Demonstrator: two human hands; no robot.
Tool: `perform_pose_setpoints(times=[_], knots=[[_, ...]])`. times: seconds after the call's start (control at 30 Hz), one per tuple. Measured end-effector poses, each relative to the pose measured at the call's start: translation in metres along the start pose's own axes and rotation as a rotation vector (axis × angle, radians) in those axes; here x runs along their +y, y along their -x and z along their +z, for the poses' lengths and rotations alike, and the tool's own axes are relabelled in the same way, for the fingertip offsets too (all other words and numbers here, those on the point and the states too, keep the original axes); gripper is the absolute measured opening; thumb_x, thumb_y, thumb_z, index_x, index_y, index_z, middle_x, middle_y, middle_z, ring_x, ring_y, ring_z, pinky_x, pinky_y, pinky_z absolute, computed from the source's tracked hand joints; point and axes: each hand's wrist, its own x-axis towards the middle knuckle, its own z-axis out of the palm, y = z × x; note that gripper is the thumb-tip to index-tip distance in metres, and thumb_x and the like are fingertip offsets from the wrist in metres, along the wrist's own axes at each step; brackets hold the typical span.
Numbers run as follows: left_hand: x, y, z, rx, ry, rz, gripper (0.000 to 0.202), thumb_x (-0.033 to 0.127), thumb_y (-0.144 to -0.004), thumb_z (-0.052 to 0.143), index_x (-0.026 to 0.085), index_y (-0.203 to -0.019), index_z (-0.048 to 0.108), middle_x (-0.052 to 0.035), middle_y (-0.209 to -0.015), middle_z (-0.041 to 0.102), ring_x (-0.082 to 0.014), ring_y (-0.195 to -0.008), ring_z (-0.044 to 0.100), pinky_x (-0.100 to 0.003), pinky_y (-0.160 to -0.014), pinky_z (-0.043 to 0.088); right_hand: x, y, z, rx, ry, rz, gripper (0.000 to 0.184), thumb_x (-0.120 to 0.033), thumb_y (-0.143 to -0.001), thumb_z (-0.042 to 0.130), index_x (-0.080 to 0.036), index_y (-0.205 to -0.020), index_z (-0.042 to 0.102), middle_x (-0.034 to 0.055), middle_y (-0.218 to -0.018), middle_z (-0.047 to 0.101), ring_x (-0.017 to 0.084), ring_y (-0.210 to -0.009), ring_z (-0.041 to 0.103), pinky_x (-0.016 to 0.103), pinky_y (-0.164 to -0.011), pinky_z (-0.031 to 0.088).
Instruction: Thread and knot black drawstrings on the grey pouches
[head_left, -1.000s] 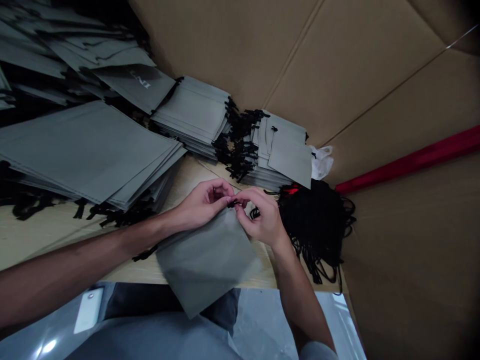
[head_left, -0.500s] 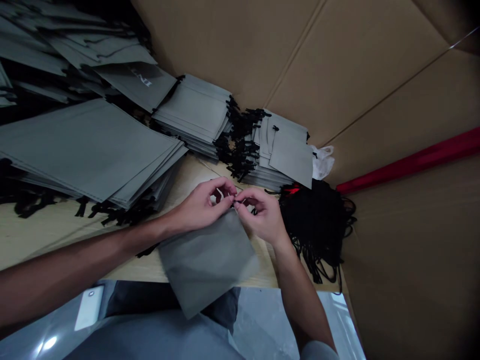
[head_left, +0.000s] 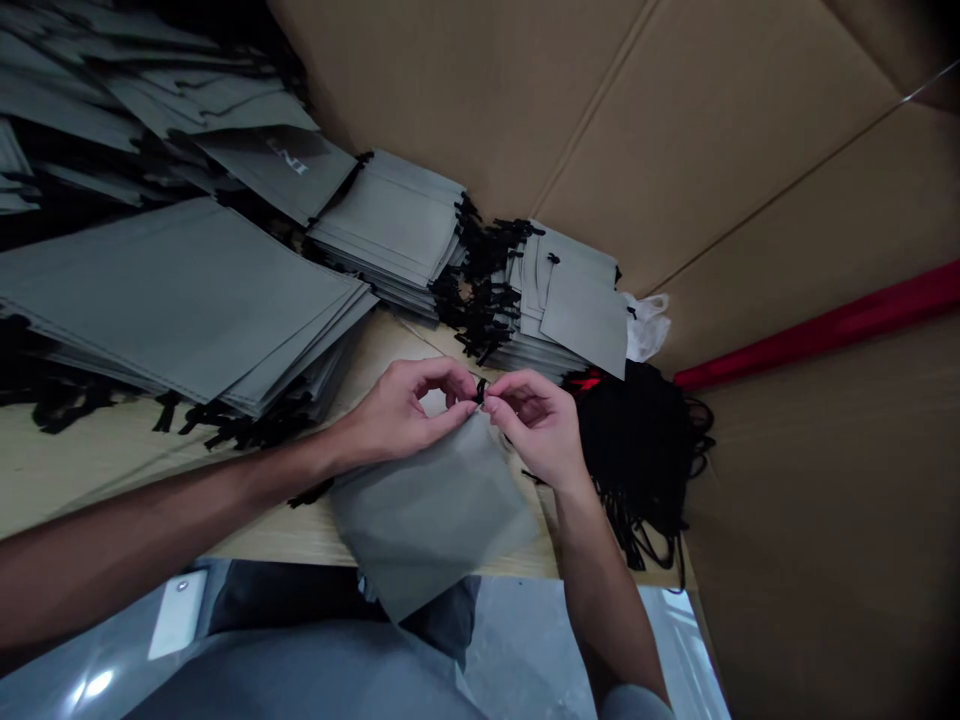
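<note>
A grey fabric drawstring pouch (head_left: 435,520) hangs from my fingertips, its lower corner over the table's front edge. At its upper corner sticks up a small bit of black drawstring (head_left: 481,386). My left hand (head_left: 412,410) pinches at this corner from the left, thumb and forefinger curled round the drawstring. Close against it, my right hand (head_left: 541,425) pinches the same drawstring between thumb and forefinger. The fingertips partly hide the cord, so its knot or loop is unclear.
Stacked grey pouches (head_left: 172,300) lie on the left of the wooden table (head_left: 277,535), with smaller stacks (head_left: 397,220) behind. A heap of black cords (head_left: 637,450) sits right, beside a white plastic bag (head_left: 646,325). Cardboard walls (head_left: 480,100) enclose the back and right; a red strip (head_left: 817,325) crosses them.
Both hands have shifted slightly right with the pouch, whose lower corner has risen a little. The black drawstring now shows upright between my fingertips, which are slightly farther apart.
</note>
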Motion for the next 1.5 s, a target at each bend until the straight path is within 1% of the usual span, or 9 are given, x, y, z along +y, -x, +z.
perform_pose_setpoints(times=[0.07, 0.17, 0.47, 0.6, 0.7, 0.87, 1.13, 1.33, 1.5], knots=[[0.000, 0.000, -0.002, 0.000, -0.017, 0.014, 0.017, 0.035, -0.096, 0.077, 0.019, -0.102, 0.076, -0.0039, -0.098, 0.078, -0.0161, -0.089, 0.071, -0.027, -0.084, 0.057, 0.000, 0.002, -0.004, -0.013, 0.095, -0.075, 0.007, -0.029, -0.096, 0.078, -0.025, -0.100, 0.076, 0.0036, -0.095, 0.079, 0.019, -0.086, 0.076, 0.034, -0.081, 0.066], [0.000, 0.000, -0.004, -0.024, -0.053, 0.026, 0.015, 0.034, -0.099, 0.074, 0.020, -0.106, 0.078, -0.0036, -0.102, 0.080, -0.0165, -0.092, 0.073, -0.025, -0.082, 0.057, -0.001, 0.003, -0.008, -0.022, 0.212, -0.141, 0.007, -0.024, -0.096, 0.076, -0.026, -0.102, 0.079, 0.0040, -0.097, 0.079, 0.020, -0.085, 0.074, 0.036, -0.080, 0.065], [0.000, 0.001, -0.006, -0.032, -0.235, 0.083, 0.012, 0.027, -0.102, 0.068, 0.023, -0.105, 0.079, 0.0001, -0.099, 0.083, -0.0142, -0.087, 0.075, -0.022, -0.073, 0.052, 0.003, 0.003, -0.005, -0.029, 0.256, -0.123, 0.010, -0.020, -0.091, 0.077, -0.024, -0.100, 0.079, 0.0027, -0.092, 0.079, 0.018, -0.079, 0.074, 0.032, -0.074, 0.063], [0.002, 0.002, -0.007, -0.032, -0.280, 0.160, 0.009, 0.026, -0.098, 0.073, 0.021, -0.104, 0.078, 0.0005, -0.094, 0.083, -0.0140, -0.082, 0.076, -0.023, -0.078, 0.056, 0.006, 0.005, -0.002, -0.020, 0.200, -0.073, 0.012, -0.017, -0.089, 0.074, -0.023, -0.099, 0.077, 0.0013, -0.089, 0.077, 0.016, -0.076, 0.073, 0.031, -0.074, 0.062], [0.003, 0.001, -0.009, -0.051, -0.322, 0.214, 0.009, 0.025, -0.095, 0.074, 0.021, -0.103, 0.077, 0.0008, -0.094, 0.084, -0.0137, -0.080, 0.078, -0.021, -0.072, 0.056, 0.007, 0.006, 0.000, -0.025, 0.165, -0.042, 0.012, -0.018, -0.088, 0.074, -0.023, -0.099, 0.077, 0.0014, -0.089, 0.077, 0.016, -0.075, 0.073, 0.030, -0.074, 0.062], [0.000, -0.003, -0.015, -0.098, -0.480, 0.374, 0.010, 0.022, -0.099, 0.069, 0.021, -0.104, 0.078, 0.0009, -0.097, 0.085, -0.0132, -0.083, 0.079, -0.022, -0.078, 0.057, 0.005, 0.006, 0.001, -0.039, 0.176, 0.003, 0.011, -0.021, -0.088, 0.074, -0.022, -0.099, 0.077, 0.0017, -0.088, 0.078, 0.016, -0.075, 0.073, 0.029, -0.075, 0.062], [-0.014, -0.001, -0.015, -0.138, -0.670, 0.544, 0.012, 0.019, -0.104, 0.063, 0.018, -0.099, 0.074, -0.0012, -0.090, 0.083, -0.0144, -0.074, 0.078, -0.024, -0.070, 0.054, 0.003, 0.007, 0.003, -0.062, 0.255, -0.009, 0.010, -0.017, -0.087, 0.073, -0.021, -0.095, 0.077, 0.0002, -0.084, 0.078, 0.015, -0.072, 0.074, 0.027, -0.072, 0.059], [-0.013, 0.003, -0.009, -0.093, -0.601, 0.465, 0.006, 0.016, -0.096, 0.067, 0.018, -0.093, 0.072, 0.0022, -0.081, 0.080, -0.0123, -0.064, 0.073, -0.024, -0.065, 0.051, -0.002, 0.008, 0.006, -0.085, 0.314, -0.021, 0.010, -0.016, -0.087, 0.071, -0.022, -0.094, 0.076, 0.0003, -0.087, 0.079, 0.016, -0.076, 0.076, 0.027, -0.076, 0.059], [-0.004, 0.003, -0.007, -0.098, -0.473, 0.346, 0.004, 0.014, -0.088, 0.071, 0.018, -0.087, 0.071, 0.0046, -0.074, 0.076, -0.0090, -0.063, 0.071, -0.018, -0.065, 0.050, 0.000, 0.010, 0.011, -0.070, 0.241, 0.071, 0.009, -0.017, -0.086, 0.072, -0.021, -0.093, 0.076, 0.0001, -0.087, 0.079, 0.016, -0.076, 0.075, 0.026, -0.075, 0.058]])
